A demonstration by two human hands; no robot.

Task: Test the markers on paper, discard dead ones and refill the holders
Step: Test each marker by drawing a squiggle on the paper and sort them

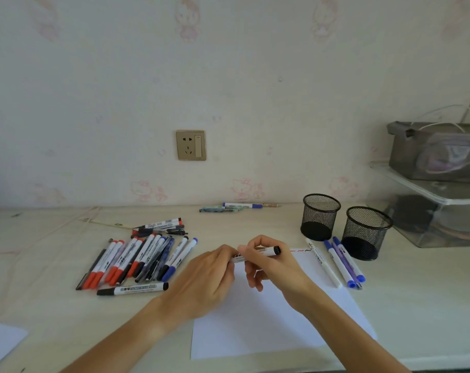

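White plastic marker point(255, 253) with a black cap is held over the paper point(268, 319), near the middle of the table point(53, 305). Left hand point(201, 281) fingers pinch the barrel; right hand point(271, 262) fingers curl round the cap end. It looks light, stiff and smooth, so hold the barrel.

Marker heap point(137, 258) left, holders point(320, 216) right

— Place type?
— Home, I'm at a bedroom desk point(53, 265): cartoon-bunny wallpaper point(186, 20), wall socket point(190, 145), clear storage boxes point(427, 211) with a pouch point(438, 152) on top.
— Not an office?
— No, too domestic.
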